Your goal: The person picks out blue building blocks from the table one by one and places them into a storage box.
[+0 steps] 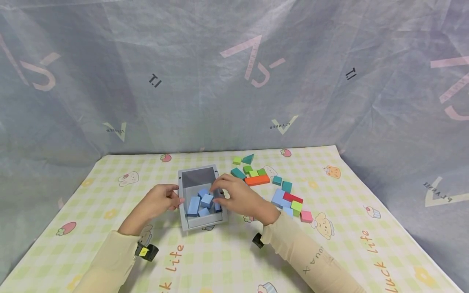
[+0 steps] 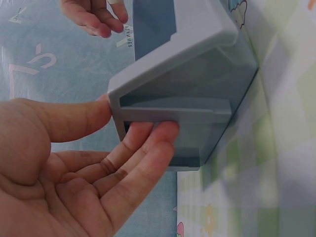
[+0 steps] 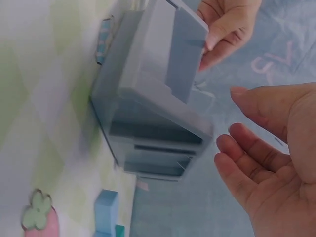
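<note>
A grey plastic box [image 1: 184, 223] stands on the table with several blue blocks [image 1: 193, 206] inside, some lying flat and others tilted. At its left wall, my left hand [image 1: 157, 201] grips the box, the thumb against the rim and fingertips tucked under the side ledge in the left wrist view. Over the box's right edge hovers my right hand [image 1: 242, 197], thumb and fingers apart with nothing between them. The right wrist view shows this right hand [image 3: 276, 153] a little away from the box wall [image 3: 148, 111].
Right of the box lie loose blocks: an orange bar [image 1: 257, 180], a teal triangular block [image 1: 248, 159], a red bar [image 1: 292, 197], a pink block [image 1: 306, 216] and several green and blue ones. A checked cloth [image 1: 205, 260] covers the table; a grey curtain [image 1: 205, 101] hangs behind.
</note>
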Demonstrator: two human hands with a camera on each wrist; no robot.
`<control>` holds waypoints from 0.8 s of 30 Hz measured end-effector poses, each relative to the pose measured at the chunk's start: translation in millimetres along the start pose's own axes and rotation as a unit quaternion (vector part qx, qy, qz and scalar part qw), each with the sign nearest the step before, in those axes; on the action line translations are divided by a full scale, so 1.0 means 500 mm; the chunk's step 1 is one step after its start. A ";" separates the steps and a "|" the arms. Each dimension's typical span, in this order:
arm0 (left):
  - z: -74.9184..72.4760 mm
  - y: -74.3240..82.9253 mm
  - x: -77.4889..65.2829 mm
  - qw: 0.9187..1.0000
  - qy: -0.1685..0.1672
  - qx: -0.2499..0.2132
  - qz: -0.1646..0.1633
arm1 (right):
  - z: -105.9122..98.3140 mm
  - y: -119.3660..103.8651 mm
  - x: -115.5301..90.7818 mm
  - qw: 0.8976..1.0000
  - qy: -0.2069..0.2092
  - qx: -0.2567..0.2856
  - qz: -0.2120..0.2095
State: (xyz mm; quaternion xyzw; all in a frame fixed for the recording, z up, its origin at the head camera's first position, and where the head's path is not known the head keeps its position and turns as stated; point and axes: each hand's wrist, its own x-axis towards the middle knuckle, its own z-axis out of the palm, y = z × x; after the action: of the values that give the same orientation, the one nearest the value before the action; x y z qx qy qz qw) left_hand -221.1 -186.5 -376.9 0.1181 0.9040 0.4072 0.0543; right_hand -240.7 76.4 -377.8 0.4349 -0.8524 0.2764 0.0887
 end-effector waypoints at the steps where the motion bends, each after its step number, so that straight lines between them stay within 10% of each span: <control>1: 0.000 0.000 0.000 1.000 0.000 0.002 0.001 | -0.005 0.001 0.000 1.000 0.001 0.001 0.001; 13: 0.001 -0.002 0.000 1.000 -0.001 -0.005 0.003 | -0.106 0.039 -0.024 0.996 0.084 -0.009 0.021; 24: -0.001 -0.003 0.002 1.000 -0.001 -0.017 -0.002 | -0.153 0.129 -0.122 0.983 0.055 -0.039 0.171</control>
State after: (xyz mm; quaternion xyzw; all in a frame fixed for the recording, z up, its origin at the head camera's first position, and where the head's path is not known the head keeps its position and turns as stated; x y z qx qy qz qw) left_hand -222.5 -187.5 -378.0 0.1157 0.8970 0.4225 0.0585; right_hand -261.5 190.8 -363.7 0.2633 -0.9181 0.2773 0.1041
